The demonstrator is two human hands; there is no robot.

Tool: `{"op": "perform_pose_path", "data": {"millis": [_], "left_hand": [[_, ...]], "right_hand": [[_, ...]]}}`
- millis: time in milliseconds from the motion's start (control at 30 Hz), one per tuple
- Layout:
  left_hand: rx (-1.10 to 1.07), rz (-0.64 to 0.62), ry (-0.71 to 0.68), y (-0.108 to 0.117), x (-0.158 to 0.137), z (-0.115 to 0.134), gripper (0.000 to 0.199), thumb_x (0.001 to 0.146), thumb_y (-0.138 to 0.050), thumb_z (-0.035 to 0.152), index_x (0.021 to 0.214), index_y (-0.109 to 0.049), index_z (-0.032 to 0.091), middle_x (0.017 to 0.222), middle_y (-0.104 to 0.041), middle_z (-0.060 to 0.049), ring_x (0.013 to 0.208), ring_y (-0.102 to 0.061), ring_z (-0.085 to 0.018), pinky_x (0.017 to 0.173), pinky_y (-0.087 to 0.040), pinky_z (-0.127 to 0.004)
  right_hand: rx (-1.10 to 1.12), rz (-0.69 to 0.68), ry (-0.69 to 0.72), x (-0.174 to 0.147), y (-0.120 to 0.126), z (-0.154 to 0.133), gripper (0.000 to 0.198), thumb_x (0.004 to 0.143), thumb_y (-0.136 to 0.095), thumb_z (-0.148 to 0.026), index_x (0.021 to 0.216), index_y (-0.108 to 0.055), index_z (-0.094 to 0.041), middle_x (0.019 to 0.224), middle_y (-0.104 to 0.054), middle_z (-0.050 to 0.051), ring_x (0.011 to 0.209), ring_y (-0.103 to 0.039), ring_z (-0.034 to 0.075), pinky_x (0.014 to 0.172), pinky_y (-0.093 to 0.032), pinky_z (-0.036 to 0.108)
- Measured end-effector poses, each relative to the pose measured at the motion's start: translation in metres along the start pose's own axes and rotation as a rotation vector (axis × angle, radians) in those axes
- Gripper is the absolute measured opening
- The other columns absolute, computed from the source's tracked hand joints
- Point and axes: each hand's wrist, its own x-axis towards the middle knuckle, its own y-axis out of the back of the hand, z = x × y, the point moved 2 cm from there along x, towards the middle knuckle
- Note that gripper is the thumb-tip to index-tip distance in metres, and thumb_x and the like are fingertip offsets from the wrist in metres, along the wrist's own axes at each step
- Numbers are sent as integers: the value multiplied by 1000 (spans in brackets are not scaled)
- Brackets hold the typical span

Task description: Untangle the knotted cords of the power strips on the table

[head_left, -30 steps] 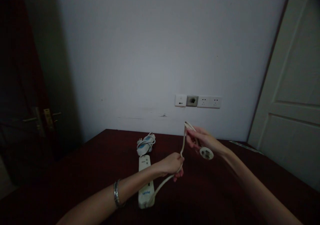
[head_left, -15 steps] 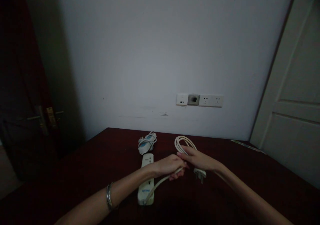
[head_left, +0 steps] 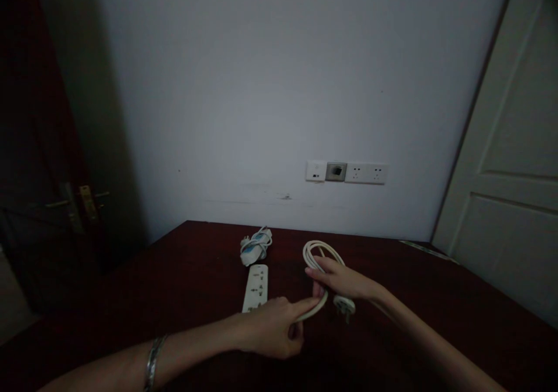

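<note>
Your right hand point(head_left: 342, 277) pinches the coiled cord point(head_left: 307, 256) over the worktop point(head_left: 183, 276); your left hand point(head_left: 271, 327) curls round its lower run, seemingly lightly (dim). Power strip point(head_left: 256, 290) behind. Match loop sizes; avoid twists.

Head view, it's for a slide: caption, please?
Left fingers and right fingers hold a looped cream cable near a long white plastic power strip.

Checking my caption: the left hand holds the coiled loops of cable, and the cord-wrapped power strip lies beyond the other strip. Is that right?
Not quite. The head view shows the right hand holding the coiled loops of cable, while the left hand holds a lower stretch. The cord-wrapped power strip does lie beyond the other strip.
</note>
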Motion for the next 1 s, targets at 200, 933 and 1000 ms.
{"op": "perform_pose_path", "data": {"millis": [200, 933, 1000], "left_hand": [[192, 36, 145, -2, -19, -17, 28, 89, -37, 31, 84, -62, 18, 77, -62, -5, 73, -56, -15, 69, -41, -23], [-177, 516, 7, 84, 25, -12, 24, 81, -54, 39, 91, -50, 17, 63, -44, 6, 57, -40, -8, 54, -29, -20], [-212, 562, -22, 97, 33, -12, 29, 77, -59, 40, 92, -51, 17, 70, -47, 4, 62, -43, -8, 56, -32, -20]], "right_hand": [[-99, -100, -12, -9, 4, 2, 43, 84, -39, -57, 80, -43, -15, 68, -64, 6, 59, -57, 12, 54, -40, 22], [424, -238, 280, 4, 9, -33, 38, 77, -57, -49, 85, -47, -14, 50, -55, -3, 31, -43, 6, 30, -30, 15], [470, -213, 314, 5, 14, -41, 31, 79, -57, -43, 84, -46, -15, 46, -50, -6, 28, -39, 5, 30, -28, 15]]}}
